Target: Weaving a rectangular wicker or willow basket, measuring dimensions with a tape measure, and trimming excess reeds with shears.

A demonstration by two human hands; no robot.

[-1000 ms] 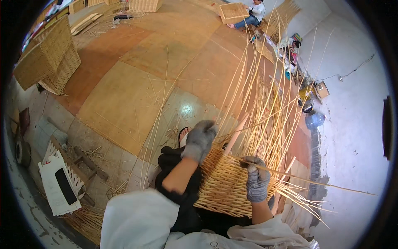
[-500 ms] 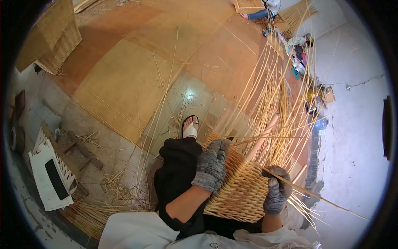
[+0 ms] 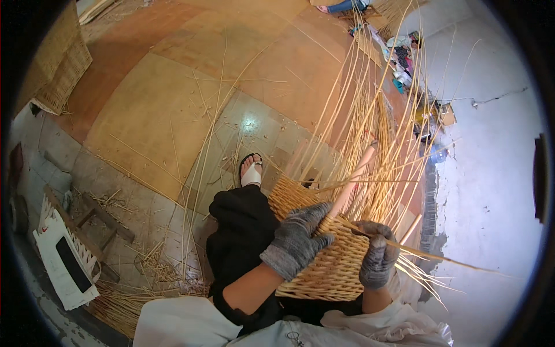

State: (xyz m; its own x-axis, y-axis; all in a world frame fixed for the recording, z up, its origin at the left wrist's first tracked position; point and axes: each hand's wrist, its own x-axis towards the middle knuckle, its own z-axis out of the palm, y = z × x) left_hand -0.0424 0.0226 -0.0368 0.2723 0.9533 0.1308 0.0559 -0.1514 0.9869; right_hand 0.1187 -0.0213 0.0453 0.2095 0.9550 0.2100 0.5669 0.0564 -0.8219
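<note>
A partly woven wicker panel [image 3: 326,274] lies across my lap, tilted, with long loose rods fanning out beyond its far edge. My left hand [image 3: 296,240], in a grey knit glove, lies over the weave beside a smooth pinkish pole [image 3: 354,179]; its fingers are stretched out and the thumb is apart. At the panel's right edge my gloved right hand [image 3: 378,257] is closed on a thin wicker rod [image 3: 439,254], whose free end sticks out to the right. A small dark, pointed piece [image 3: 361,232] shows by its fingertips; its kind is unclear.
Tall loose rods [image 3: 378,133] spread ahead on the right, before a pale wall [image 3: 491,185]. On the left are a wooden frame [image 3: 104,222] and a white panel [image 3: 63,263]. A large woven piece [image 3: 60,75] stands far left. Another person's leg [image 3: 344,6] shows far ahead.
My left hand has slid right along the panel toward the pole, and its fingers have opened out. My right hand stays at the right edge with the rod. The whole view has shifted slightly.
</note>
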